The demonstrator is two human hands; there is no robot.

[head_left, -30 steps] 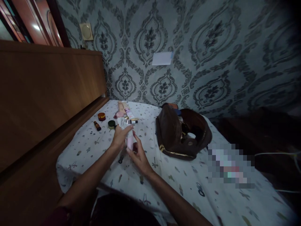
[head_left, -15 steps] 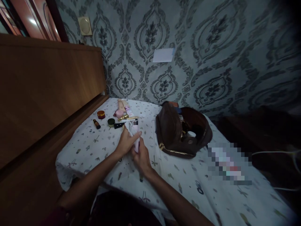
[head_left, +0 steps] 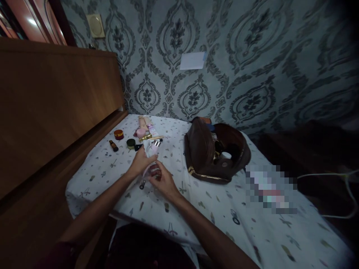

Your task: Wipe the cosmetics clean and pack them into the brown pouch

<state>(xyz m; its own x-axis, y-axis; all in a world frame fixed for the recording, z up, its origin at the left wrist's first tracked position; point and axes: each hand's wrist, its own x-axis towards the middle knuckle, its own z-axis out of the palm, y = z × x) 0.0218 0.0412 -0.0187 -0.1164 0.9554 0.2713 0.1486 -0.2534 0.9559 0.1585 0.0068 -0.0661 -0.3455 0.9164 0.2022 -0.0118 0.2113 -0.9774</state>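
My left hand (head_left: 142, 161) is closed around a small pale bottle (head_left: 154, 149) with a shiny silver cap, together with a crumpled white tissue or cloth. The cap points away from me and a little to the right. Just below, my right hand (head_left: 165, 182) has its thumb and fingers apart and bent, close to the lower end of the bottle. A pale edge shows beside its fingertips; whether they touch it is unclear. Beyond my left hand lie a gold tube (head_left: 146, 138), a dark green round jar (head_left: 130, 143) and a black item (head_left: 137, 147), partly hidden.
An open brown leather bag (head_left: 200, 153) with cosmetics inside stands to the right. Left of my hands are a red-brown jar (head_left: 118, 134) and a small dark bottle (head_left: 113, 145). Pink and beige tubes (head_left: 143, 122) lie farther back. A wooden cabinet (head_left: 61, 97) borders the left side.
Both hands and the bottle have shifted slightly left in view. My right hand has loosened from the bottle's lower part, its fingers now apart. The camera view has tilted a little.
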